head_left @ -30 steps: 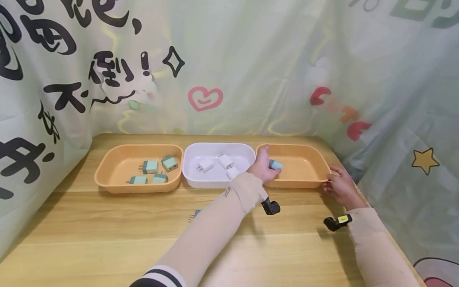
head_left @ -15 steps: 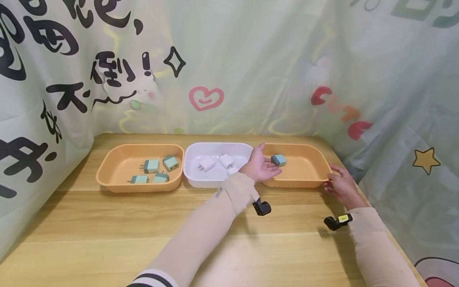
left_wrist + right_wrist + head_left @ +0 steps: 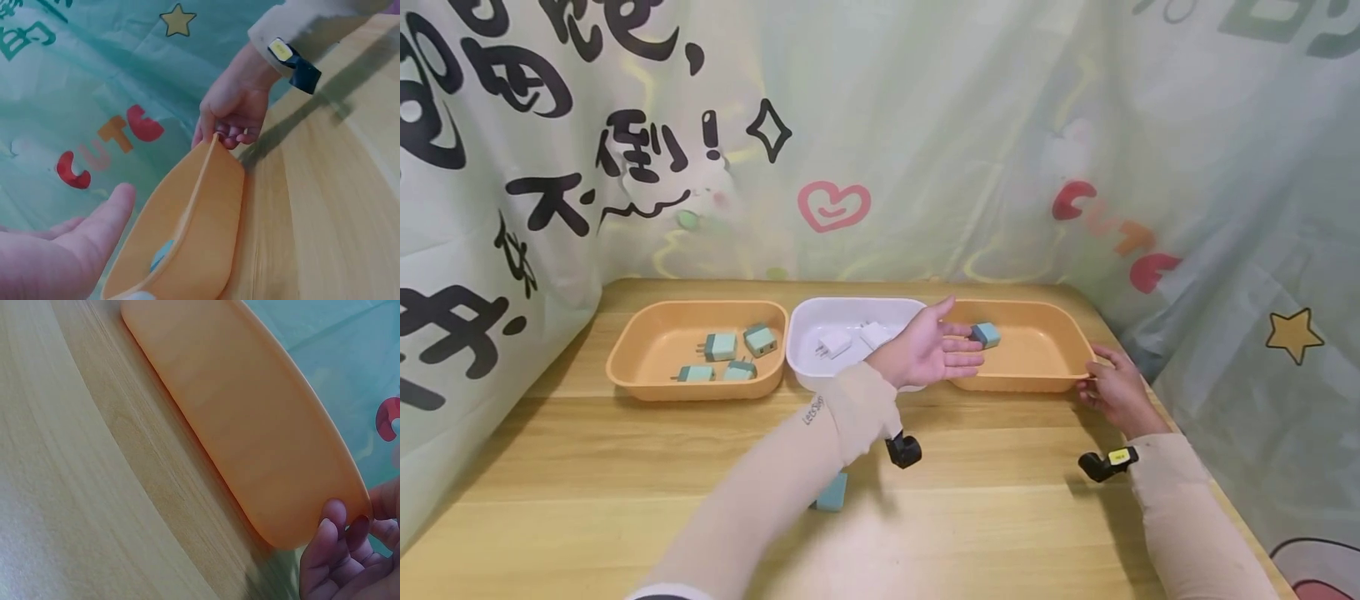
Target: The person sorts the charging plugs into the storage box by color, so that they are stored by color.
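Note:
My left hand (image 3: pixel 921 346), fingers spread and palm turned up, hovers over the gap between the white tray (image 3: pixel 808 371) and the right orange tray (image 3: pixel 1037 382), holding nothing. Just past its fingertips, a blue-green charger plug (image 3: pixel 987 335) lies inside the right tray. My right hand (image 3: pixel 1116 390) pinches that tray's right end; in the right wrist view its thumb and fingers (image 3: pixel 334 515) grip the rim corner. In the left wrist view the left hand (image 3: pixel 69 253) is at the lower left, apart from the tray (image 3: pixel 209 231).
The left orange tray (image 3: pixel 632 385) holds several green charger plugs (image 3: pixel 721 347). White charger plugs (image 3: pixel 833 343) lie in the white tray, partly hidden by the left hand. Another blue charger plug (image 3: pixel 831 493) sits on the wooden table (image 3: pixel 985 517), partly behind the left forearm. A printed curtain (image 3: pixel 940 167) stands behind.
The left hand has let go of the blue-green charger plug in the right orange tray and drawn back left, its fingers opening. The right hand stays on the tray's rim.

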Tool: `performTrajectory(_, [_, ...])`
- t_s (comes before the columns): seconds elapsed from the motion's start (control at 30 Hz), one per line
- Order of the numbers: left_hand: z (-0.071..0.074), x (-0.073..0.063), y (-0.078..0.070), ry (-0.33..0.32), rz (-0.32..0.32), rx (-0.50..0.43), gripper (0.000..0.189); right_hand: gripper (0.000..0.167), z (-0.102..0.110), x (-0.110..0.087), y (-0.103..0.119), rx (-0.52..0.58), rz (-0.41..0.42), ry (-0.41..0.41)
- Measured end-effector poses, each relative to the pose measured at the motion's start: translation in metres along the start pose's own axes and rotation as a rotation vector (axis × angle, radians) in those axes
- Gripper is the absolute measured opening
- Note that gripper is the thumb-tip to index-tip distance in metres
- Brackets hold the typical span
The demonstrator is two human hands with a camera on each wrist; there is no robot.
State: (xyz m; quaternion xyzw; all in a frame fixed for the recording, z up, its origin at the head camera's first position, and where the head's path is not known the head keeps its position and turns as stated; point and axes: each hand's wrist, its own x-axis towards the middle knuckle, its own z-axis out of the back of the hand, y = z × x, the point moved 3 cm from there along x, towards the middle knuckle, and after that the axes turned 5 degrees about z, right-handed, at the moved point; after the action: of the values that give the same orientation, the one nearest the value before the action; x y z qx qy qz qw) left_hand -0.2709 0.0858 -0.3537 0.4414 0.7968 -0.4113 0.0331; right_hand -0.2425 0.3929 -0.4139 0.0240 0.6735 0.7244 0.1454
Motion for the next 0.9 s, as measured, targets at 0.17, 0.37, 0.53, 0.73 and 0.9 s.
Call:
performTrajectory(0.17, [0.009, -0.019, 0.004, 0.01, 0.011, 0.133, 0.077, 0.048, 0.0, -0.001, 0.0, 0.006, 0.004, 0.005])
performTrajectory(0.37, [0.02, -0.049, 0.011, 0.06, 0.035, 0.274, 0.076, 0.047, 0.0, -0.001, 0.0, 0.01, 0.004, 0.01])
performTrajectory(0.53, [0.035, -0.074, 0.012, 0.084, 0.029, 0.374, 0.072, 0.049, 0.0, 0.0, -0.001, 0.002, 0.0, 0.005])
performTrajectory(0.73, [0.06, -0.098, 0.013, 0.009, 0.01, 0.548, 0.069, 0.053, 0.0, 0.001, -0.002, -0.006, -0.01, -0.008])
performTrajectory(0.9, [0.082, -0.114, 0.017, -0.078, 0.025, 0.725, 0.065, 0.05, 0.001, 0.001, -0.003, -0.017, -0.006, -0.016])
